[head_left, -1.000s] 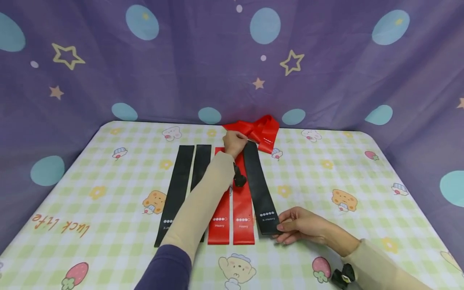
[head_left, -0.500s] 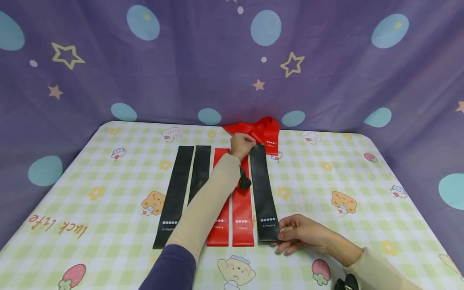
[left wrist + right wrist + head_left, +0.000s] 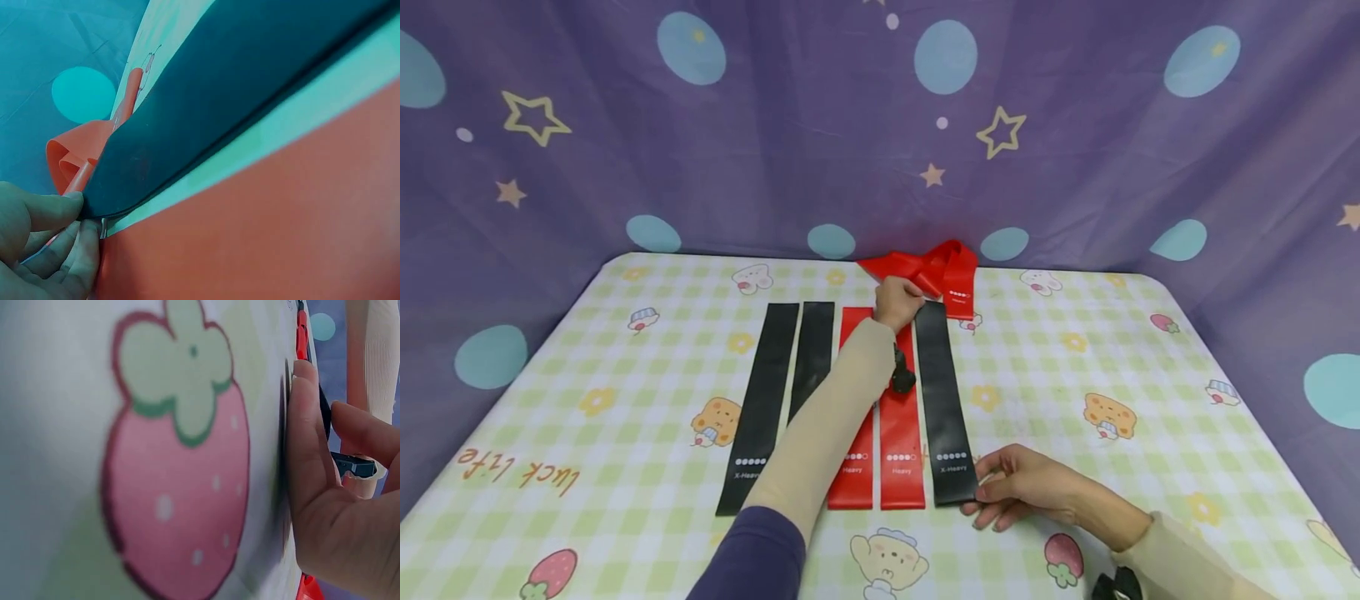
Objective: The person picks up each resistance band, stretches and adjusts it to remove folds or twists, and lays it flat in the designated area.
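A black resistance band [image 3: 943,400] printed X-Heavy lies lengthwise at the right end of a row of flat bands. My left hand [image 3: 898,303] pinches its far end between thumb and fingers, as the left wrist view also shows with the black band [image 3: 187,112]. At the near right corner, my right hand [image 3: 1030,487] holds the band's edge between thumb and fingers. Beside it lie a red band [image 3: 902,450] and another red band [image 3: 852,492], both printed Heavy. Farther left are two black bands, the outer one [image 3: 760,400] and the inner one [image 3: 815,350], partly hidden by my left arm.
A loosely folded red band [image 3: 951,275] lies behind the row, near the table's back edge. The tabletop [image 3: 1150,350] has a green checked cover with cartoon prints. A purple curtain [image 3: 820,125] hangs behind it.
Both hands have shifted the right-hand black band slightly right and toward me, and it lies straighter beside the red one. Over the last half second almost nothing has moved.
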Demonstrator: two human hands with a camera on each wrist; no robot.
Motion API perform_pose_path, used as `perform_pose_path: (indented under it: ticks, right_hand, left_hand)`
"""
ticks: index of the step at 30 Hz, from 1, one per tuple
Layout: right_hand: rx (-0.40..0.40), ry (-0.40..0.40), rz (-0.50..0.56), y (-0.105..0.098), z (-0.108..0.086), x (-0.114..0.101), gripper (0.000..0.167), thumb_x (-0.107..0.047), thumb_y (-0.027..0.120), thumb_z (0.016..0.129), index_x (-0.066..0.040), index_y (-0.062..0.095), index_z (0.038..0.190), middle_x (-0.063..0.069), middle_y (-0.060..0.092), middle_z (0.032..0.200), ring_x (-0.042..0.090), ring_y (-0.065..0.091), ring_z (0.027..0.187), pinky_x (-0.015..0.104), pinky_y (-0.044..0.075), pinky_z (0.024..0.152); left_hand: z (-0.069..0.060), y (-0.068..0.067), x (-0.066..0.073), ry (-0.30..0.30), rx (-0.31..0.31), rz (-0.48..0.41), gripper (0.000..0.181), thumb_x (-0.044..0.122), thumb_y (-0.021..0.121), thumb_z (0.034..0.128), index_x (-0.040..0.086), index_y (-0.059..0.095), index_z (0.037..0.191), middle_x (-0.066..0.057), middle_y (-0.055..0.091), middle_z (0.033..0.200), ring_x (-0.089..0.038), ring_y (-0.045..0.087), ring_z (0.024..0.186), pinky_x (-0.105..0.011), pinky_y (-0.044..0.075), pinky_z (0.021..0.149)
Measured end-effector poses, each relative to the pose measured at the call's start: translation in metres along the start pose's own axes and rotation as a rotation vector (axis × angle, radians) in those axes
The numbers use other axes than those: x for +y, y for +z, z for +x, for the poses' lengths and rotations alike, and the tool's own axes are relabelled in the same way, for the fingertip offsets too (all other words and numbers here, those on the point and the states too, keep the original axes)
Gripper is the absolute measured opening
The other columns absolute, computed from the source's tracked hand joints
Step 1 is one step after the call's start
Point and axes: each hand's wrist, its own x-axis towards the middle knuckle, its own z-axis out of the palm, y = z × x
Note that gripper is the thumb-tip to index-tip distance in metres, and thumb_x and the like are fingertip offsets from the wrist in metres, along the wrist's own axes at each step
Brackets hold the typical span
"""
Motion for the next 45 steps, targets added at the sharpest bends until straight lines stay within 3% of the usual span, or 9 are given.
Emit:
perform_pose_path:
  ticks: [6, 10, 17, 27, 34, 39, 45]
  right_hand:
    - [-0.011, 0.026, -0.039, -0.001, -0.003, 0.000, 0.007, -0.008, 0.057, 0.091, -0.001, 0.058, 0.094, 0.008, 0.074, 0.087, 0.008, 0.070, 0.069, 0.019, 0.054, 0.057]
    - [-0.014, 0.020, -0.047, -0.001, -0.003, 0.001, 0.009, -0.009, 0.056, 0.092, -0.003, 0.060, 0.087, 0.007, 0.074, 0.085, 0.008, 0.070, 0.068, 0.018, 0.053, 0.055]
    - [-0.002, 0.029, -0.062, 0.000, -0.002, -0.001, 0.013, -0.010, 0.054, 0.092, -0.001, 0.063, 0.088, 0.008, 0.074, 0.085, 0.008, 0.069, 0.067, 0.018, 0.053, 0.054]
    - [-0.018, -0.004, -0.064, -0.001, -0.003, 0.002, 0.013, -0.011, 0.056, 0.092, -0.002, 0.063, 0.086, 0.006, 0.074, 0.083, 0.008, 0.069, 0.066, 0.017, 0.052, 0.052]
    - [-0.025, -0.006, -0.086, -0.002, -0.004, 0.003, 0.017, -0.012, 0.057, 0.092, 0.003, 0.066, 0.089, 0.002, 0.074, 0.079, 0.005, 0.067, 0.062, 0.016, 0.050, 0.051]
    - [0.004, -0.017, -0.155, -0.002, -0.006, 0.001, 0.020, -0.010, 0.057, 0.092, 0.007, 0.066, 0.089, 0.002, 0.073, 0.074, 0.003, 0.064, 0.054, 0.015, 0.048, 0.048]
    - [0.101, -0.031, -0.357, -0.006, -0.008, -0.009, 0.022, -0.012, 0.060, 0.091, 0.005, 0.069, 0.081, 0.002, 0.069, 0.062, 0.002, 0.058, 0.044, 0.015, 0.045, 0.043]
  left_hand:
    - [0.005, 0.000, -0.005, 0.026, 0.012, 0.014, 0.015, 0.003, 0.066, 0.0796, 0.001, 0.070, 0.094, -0.013, 0.072, 0.090, -0.027, 0.066, 0.087, -0.037, 0.055, 0.079]
    - [0.007, -0.003, -0.006, 0.038, 0.016, 0.029, 0.019, -0.002, 0.058, 0.0780, 0.001, 0.072, 0.091, -0.012, 0.072, 0.090, -0.030, 0.064, 0.090, -0.037, 0.055, 0.080]
    - [0.006, -0.006, -0.002, 0.008, 0.010, 0.013, 0.019, -0.001, 0.058, 0.0791, 0.000, 0.071, 0.093, -0.013, 0.070, 0.092, -0.031, 0.062, 0.094, -0.038, 0.054, 0.083]
    - [0.005, 0.000, -0.004, -0.038, 0.004, 0.031, 0.012, 0.005, 0.063, 0.0799, 0.005, 0.071, 0.089, -0.009, 0.069, 0.092, -0.027, 0.062, 0.094, -0.042, 0.053, 0.082]
    - [0.006, 0.004, -0.002, -0.044, 0.029, 0.063, 0.007, 0.008, 0.066, 0.0779, 0.013, 0.067, 0.075, -0.006, 0.069, 0.087, -0.024, 0.064, 0.090, -0.039, 0.054, 0.074]
    - [0.004, 0.005, 0.001, -0.027, 0.001, 0.075, 0.005, 0.006, 0.063, 0.0786, 0.010, 0.066, 0.079, -0.008, 0.068, 0.088, -0.025, 0.064, 0.089, -0.038, 0.054, 0.074]
    - [0.003, 0.003, 0.003, -0.026, -0.014, 0.087, 0.006, 0.005, 0.061, 0.0784, 0.011, 0.062, 0.079, -0.007, 0.067, 0.087, -0.025, 0.063, 0.086, -0.036, 0.054, 0.071]
